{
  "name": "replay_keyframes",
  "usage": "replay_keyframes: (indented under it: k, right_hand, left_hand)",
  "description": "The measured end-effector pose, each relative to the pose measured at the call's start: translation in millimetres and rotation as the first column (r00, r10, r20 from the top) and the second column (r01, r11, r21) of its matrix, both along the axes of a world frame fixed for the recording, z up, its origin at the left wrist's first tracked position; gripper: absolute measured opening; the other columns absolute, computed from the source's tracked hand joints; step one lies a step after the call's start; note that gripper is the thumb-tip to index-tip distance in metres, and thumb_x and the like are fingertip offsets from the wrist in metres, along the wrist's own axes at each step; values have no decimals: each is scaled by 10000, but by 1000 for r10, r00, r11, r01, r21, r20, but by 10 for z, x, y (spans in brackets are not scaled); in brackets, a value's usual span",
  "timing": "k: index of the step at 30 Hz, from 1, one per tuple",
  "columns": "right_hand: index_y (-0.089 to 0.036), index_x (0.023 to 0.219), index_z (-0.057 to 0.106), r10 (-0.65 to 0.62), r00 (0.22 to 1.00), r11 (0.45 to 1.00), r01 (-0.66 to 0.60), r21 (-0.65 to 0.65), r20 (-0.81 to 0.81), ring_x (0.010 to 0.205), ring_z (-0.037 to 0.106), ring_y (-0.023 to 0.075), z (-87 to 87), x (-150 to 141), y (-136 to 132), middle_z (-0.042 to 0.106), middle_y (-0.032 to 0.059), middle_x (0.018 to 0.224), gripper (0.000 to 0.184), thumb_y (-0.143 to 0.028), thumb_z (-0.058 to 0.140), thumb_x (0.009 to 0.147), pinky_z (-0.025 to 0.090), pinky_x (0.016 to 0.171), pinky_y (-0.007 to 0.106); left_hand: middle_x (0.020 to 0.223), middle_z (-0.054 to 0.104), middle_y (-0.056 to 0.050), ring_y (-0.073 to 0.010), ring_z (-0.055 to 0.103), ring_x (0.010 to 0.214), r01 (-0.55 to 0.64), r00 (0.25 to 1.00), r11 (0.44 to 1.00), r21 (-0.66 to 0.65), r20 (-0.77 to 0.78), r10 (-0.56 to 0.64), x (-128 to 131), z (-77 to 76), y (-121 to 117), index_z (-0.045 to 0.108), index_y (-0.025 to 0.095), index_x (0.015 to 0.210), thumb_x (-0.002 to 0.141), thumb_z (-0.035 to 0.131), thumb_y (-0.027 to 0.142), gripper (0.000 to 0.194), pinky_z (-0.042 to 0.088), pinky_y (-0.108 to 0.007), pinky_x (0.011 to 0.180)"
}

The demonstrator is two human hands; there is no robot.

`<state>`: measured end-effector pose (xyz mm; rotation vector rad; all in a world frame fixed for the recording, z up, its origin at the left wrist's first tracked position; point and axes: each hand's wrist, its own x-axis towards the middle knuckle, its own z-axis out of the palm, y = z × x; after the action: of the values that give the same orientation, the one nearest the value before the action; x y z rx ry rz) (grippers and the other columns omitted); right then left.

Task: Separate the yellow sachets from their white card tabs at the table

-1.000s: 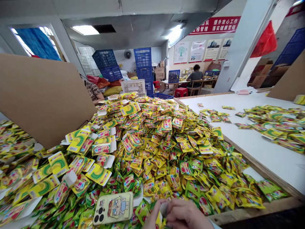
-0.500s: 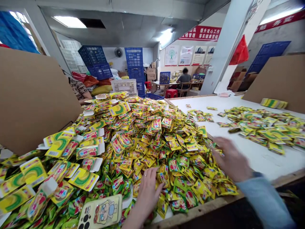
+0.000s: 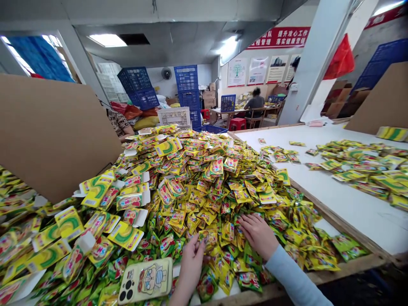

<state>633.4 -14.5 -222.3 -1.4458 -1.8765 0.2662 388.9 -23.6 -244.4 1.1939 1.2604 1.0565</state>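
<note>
A big heap of small yellow and green sachets (image 3: 204, 187) covers the table in front of me. My left hand (image 3: 191, 263) is at the heap's near edge, its fingertips pinching a yellow sachet (image 3: 207, 238). My right hand (image 3: 258, 233) lies on the sachets just to the right, fingers spread flat on them. A light blue sleeve (image 3: 293, 276) covers my right forearm. Flat yellow carton blanks (image 3: 127, 233) lie mixed into the heap's left side.
A phone in a cartoon case (image 3: 145, 280) rests on the sachets at my left. A cardboard sheet (image 3: 54, 131) stands at the left. More sachets (image 3: 360, 170) spread over the white table (image 3: 350, 204) on the right. A person sits at a far table (image 3: 255, 104). Blue crates (image 3: 188, 85) stack behind.
My right hand has come back from the right side of the heap to its near middle. My left hand has closed its fingertips on a sachet. The view has shifted slightly.
</note>
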Motion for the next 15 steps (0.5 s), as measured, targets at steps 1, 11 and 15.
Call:
replay_keyframes:
  k: [1, 11, 15]
  right_hand:
    - [-182, 887, 683, -23, 998, 1000, 23, 3, -60, 980, 562, 315, 17, -54, -24, 660, 154, 1024, 309, -409, 477, 855, 347, 916, 522]
    - [-177, 766, 564, -65, 858, 995, 19, -96, -510, 730, 562, 176, -75, -992, -257, 555, 50, 783, 296, -435, 463, 869, 485, 644, 275]
    - [-230, 1105, 476, -82, 603, 946, -203, -251, -794, 959, 580, 215, -78, -1002, -250, 572, 80, 1049, 428, -467, 604, 771, 505, 769, 320]
  left_hand:
    - [618, 479, 44, -147, 532, 570, -17, 998, 999, -33, 52, 19, 17, -14, -8, 553, 152, 967, 692, 560, 610, 534, 516, -292, 542]
    - [855, 698, -92, -232, 643, 771, -35, 987, 999, -21, 158, 38, 128, 19, -158, 652, 148, 957, 715, 512, 640, 566, 537, -382, 733]
    - [866, 671, -87, -238, 610, 886, -33, 999, 991, 133, 13, 31, 142, 128, -208, 679, 154, 902, 777, 514, 540, 438, 491, -361, 827]
